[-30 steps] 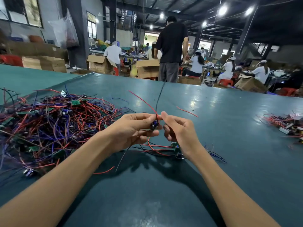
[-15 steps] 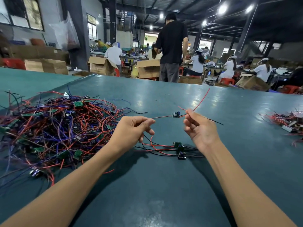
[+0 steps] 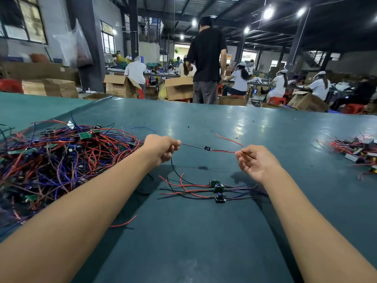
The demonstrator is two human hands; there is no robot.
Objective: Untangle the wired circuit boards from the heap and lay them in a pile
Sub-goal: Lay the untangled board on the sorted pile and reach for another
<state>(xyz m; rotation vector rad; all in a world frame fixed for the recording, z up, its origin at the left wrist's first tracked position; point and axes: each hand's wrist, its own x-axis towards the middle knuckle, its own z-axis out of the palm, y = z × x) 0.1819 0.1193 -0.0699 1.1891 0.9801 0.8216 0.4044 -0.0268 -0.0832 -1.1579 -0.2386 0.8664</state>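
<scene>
Pinched at either end, one wired circuit board [image 3: 207,148] hung in a taut line between the person's hands. The left hand [image 3: 161,149] had its fingers curled round the black lead, and the right hand [image 3: 255,162] nipped the tip of the red lead between thumb and fingertip, its other fingers loosely bent.

Below them stretched the teal table [image 3: 204,252]. The heap [image 3: 61,160] of red, blue and black wires with green boards lay by the left forearm. The small pile [image 3: 217,189] of three straightened boards lay between the forearms, just nearer than the raised one.

A second earlier the hands had been close together around the board; they had since drawn well apart and pulled its leads out straight. By that, the board seemed freed of the tangle and ready to go onto the pile. A black lead [image 3: 173,166] drooped from the left hand toward the pile; whose it was could not be told.
</scene>
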